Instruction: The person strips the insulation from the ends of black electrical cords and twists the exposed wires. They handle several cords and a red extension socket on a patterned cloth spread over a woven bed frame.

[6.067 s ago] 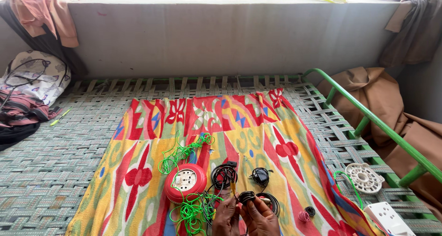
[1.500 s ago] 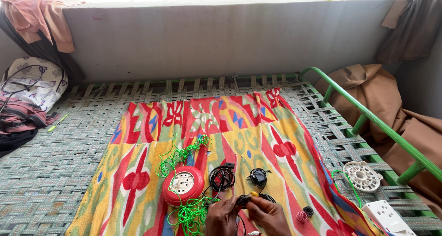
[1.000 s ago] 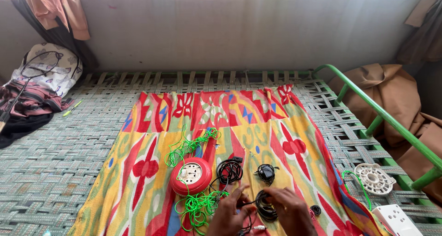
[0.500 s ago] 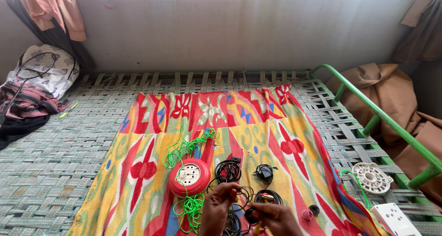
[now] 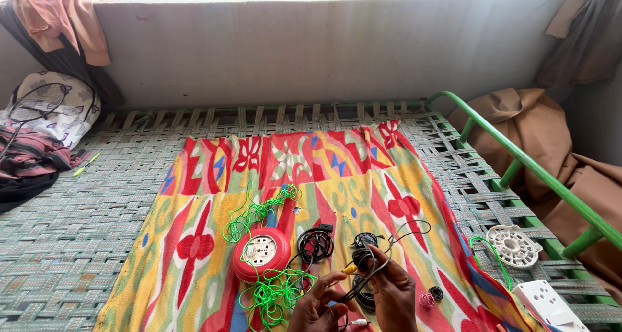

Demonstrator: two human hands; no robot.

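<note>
Black cable (image 5: 382, 262) between both hands' fingers (image 5: 379, 257)

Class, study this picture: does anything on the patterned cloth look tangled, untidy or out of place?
Yes. The green wire lies in loose, knotted loops around the red round socket reel rather than wound on it. Both hands, left hand and right hand, hold a black cable that also loops untidily.
</note>
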